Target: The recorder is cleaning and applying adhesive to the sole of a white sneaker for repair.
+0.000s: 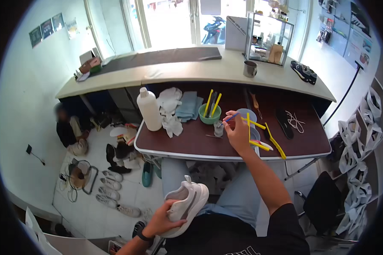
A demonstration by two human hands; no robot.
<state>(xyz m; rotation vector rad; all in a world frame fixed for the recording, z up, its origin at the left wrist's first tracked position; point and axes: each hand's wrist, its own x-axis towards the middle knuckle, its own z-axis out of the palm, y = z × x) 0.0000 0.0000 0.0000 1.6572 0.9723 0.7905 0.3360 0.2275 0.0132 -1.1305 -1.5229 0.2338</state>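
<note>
My left hand (pixel 164 221) is closed around a white sneaker (pixel 189 204), held over my lap with its heel up and a grey stripe along its side. Over the table, my right hand (pixel 238 131) pinches a thin blue stick (pixel 231 117), perhaps a fine brush; its tip is too small to make out. Just left of those fingers stands a small clear glass jar (pixel 218 128). Behind the jar is a green bowl (pixel 210 119) with yellow and dark tools upright in it. Clear plastic tubs (pixel 247 114) and yellow-handled brushes (pixel 276 142) lie to the right, partly hidden by my hand.
On the dark red table (pixel 183 144) are a white bottle (pixel 149 110), crumpled white cloth (pixel 170 106), blue cloths (pixel 189 107), a black insole (pixel 284 123) and white laces (pixel 295 122). A counter (pixel 178 71) runs behind. Several shoes (pixel 110 185) and a seated person (pixel 70 129) are at left.
</note>
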